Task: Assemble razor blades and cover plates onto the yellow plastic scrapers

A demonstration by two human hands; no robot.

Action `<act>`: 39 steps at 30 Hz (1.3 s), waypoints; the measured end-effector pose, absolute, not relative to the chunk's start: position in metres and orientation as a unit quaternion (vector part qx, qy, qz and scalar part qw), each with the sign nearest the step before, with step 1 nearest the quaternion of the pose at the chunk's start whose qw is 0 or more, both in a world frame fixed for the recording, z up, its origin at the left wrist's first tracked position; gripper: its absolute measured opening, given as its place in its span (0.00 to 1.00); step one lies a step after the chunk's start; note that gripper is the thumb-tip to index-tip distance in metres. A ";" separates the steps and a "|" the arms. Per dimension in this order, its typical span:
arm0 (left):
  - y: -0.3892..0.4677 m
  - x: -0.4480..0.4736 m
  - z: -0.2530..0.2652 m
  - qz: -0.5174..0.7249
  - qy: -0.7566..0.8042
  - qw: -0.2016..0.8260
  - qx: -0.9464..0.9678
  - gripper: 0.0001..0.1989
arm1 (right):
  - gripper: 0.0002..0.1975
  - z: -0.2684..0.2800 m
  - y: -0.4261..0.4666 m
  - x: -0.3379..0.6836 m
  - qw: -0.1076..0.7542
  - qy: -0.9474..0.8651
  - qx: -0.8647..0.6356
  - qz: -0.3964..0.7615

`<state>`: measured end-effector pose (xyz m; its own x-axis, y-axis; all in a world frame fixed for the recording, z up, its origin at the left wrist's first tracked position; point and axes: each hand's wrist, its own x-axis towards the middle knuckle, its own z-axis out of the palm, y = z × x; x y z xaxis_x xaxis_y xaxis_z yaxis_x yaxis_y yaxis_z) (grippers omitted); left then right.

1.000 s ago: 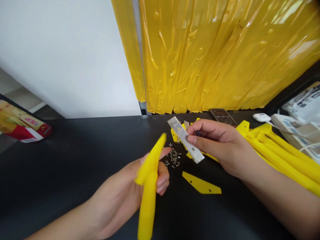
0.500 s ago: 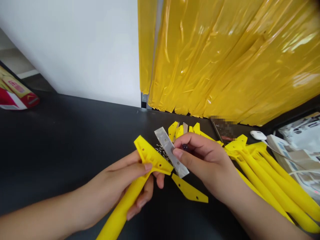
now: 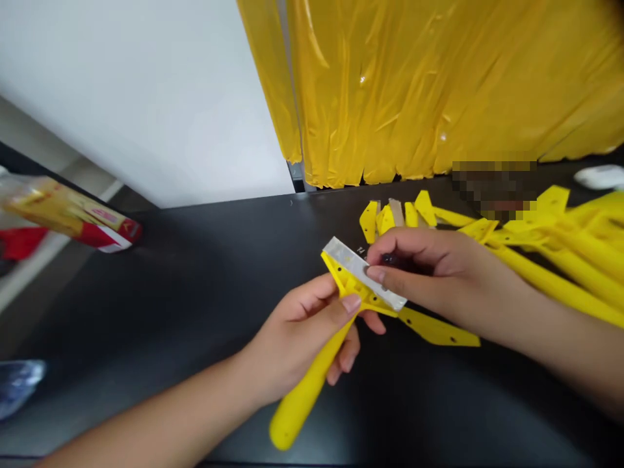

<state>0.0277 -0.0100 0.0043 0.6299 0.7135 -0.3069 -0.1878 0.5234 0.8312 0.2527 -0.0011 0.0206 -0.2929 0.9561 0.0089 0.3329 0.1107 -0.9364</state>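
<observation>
My left hand [image 3: 297, 331] is closed around the neck of a yellow plastic scraper handle [image 3: 305, 400], its thumb on the wide head. Between thumb and fingers of my right hand [image 3: 439, 263] is a flat metal scraper blade [image 3: 351, 261]. The blade lies along the head's far edge, overlapping it. A small dark object [image 3: 389, 259] shows within my right hand's curled fingers; I cannot make out what it is. Just right of the head, a loose yellow cover plate [image 3: 441, 330] with holes rests on the black table. A few small screws [image 3: 361, 249] peek out behind the blade.
Yellow plates and pale strips [image 3: 385, 220] lie beyond my right hand. More yellow handles [image 3: 570, 266] are piled at right. A red and yellow package [image 3: 92, 218] stands at left. Yellow plastic sheeting [image 3: 380, 91] and a white panel [image 3: 160, 97] border the table's back.
The blade has come left against the handle's head; before, there was a gap between them. The view has shifted, and both hands appear farther right.
</observation>
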 end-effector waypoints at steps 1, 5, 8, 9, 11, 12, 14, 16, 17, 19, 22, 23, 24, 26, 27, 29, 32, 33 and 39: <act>-0.010 0.027 0.004 0.284 0.329 0.805 0.403 0.11 | 0.11 0.019 -0.001 0.252 0.343 -0.665 -0.486 0.451; -0.012 0.024 0.003 0.284 0.326 0.803 0.410 0.12 | 0.12 0.015 0.000 0.251 0.357 -0.679 -0.484 0.422; -0.012 0.025 0.004 0.285 0.340 0.798 0.407 0.13 | 0.09 0.014 0.002 0.252 0.360 -0.702 -0.484 0.379; -0.013 0.025 0.004 0.284 0.342 0.798 0.406 0.13 | 0.09 0.013 0.002 0.253 0.357 -0.709 -0.487 0.365; -0.013 0.026 0.004 0.281 0.349 0.796 0.407 0.14 | 0.10 0.013 0.002 0.253 0.351 -0.718 -0.489 0.349; -0.013 0.026 0.004 0.278 0.353 0.794 0.409 0.14 | 0.10 0.013 0.001 0.253 0.349 -0.721 -0.487 0.348; -0.013 0.026 0.004 0.274 0.366 0.787 0.415 0.16 | 0.12 0.013 0.000 0.252 0.345 -0.726 -0.479 0.354; -0.013 0.026 0.005 0.267 0.380 0.781 0.417 0.16 | 0.12 0.014 -0.001 0.252 0.339 -0.732 -0.469 0.361; -0.012 0.027 0.005 0.263 0.384 0.780 0.419 0.17 | 0.12 0.014 -0.002 0.252 0.336 -0.735 -0.464 0.362; -0.012 0.026 0.005 0.258 0.386 0.780 0.419 0.18 | 0.11 0.015 -0.003 0.252 0.329 -0.743 -0.458 0.359; -0.012 0.026 0.004 0.254 0.392 0.779 0.420 0.19 | 0.10 0.014 -0.005 0.252 0.318 -0.763 -0.441 0.350; -0.011 0.025 0.005 0.250 0.398 0.778 0.417 0.19 | 0.09 0.014 -0.006 0.252 0.314 -0.771 -0.432 0.348; -0.011 0.025 0.005 0.244 0.405 0.777 0.415 0.18 | 0.09 0.014 -0.006 0.253 0.312 -0.779 -0.421 0.344; -0.011 0.026 0.006 0.233 0.412 0.779 0.413 0.17 | 0.08 0.014 -0.007 0.253 0.313 -0.793 -0.405 0.332; -0.010 0.026 0.007 0.231 0.415 0.777 0.413 0.17 | 0.08 0.015 -0.007 0.253 0.313 -0.796 -0.402 0.327; -0.009 0.027 0.009 0.229 0.418 0.774 0.418 0.16 | 0.08 0.017 -0.007 0.253 0.306 -0.799 -0.408 0.319; -0.009 0.027 0.011 0.229 0.424 0.768 0.421 0.16 | 0.08 0.020 -0.008 0.252 0.295 -0.798 -0.420 0.315; -0.008 0.027 0.011 0.231 0.428 0.766 0.421 0.16 | 0.08 0.020 -0.008 0.251 0.295 -0.798 -0.418 0.317; -0.007 0.029 0.007 0.231 0.434 0.758 0.428 0.20 | 0.09 0.019 -0.003 0.250 0.305 -0.803 -0.404 0.314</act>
